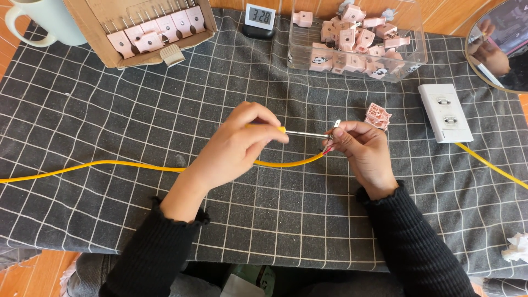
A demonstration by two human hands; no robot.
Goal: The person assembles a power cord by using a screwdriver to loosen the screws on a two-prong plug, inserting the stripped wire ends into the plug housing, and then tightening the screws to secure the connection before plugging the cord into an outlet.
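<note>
**Driving a screw into a plug terminal on the yellow cable**

Nearest the camera, two black sleeves are reaching out over the bench [82, 99], which is wearing a dark grid-patterned cloth. The left hand [236, 146] is curling shut around the yellow handle of a small screwdriver [300, 133], whose steel shaft is pointing rightward. The right hand [363, 151] is pinching a small metal plug prong [336, 124] together with the stripped end of the yellow cable [137, 165], where a bit of red wire is showing just below the fingers. The cable is running from that pinch under the left hand and away to the left edge.

To do this well, the shaft should be kept in line with the screw, the tip seated before turning, and the right hand's pinch held firm so the prong is not twisting with the driver; whether the tip is seated I cannot tell.

Just beyond the right hand, a pink plug shell [378, 116] is lying on the cloth, and a white socket block [445, 113] is sitting further right. Farthest off, a clear bin of pink plugs [357, 41], a small digital clock [259, 17], a cardboard box of pronged plugs [148, 30] and a pale mug [47, 19] are lining the back edge.
</note>
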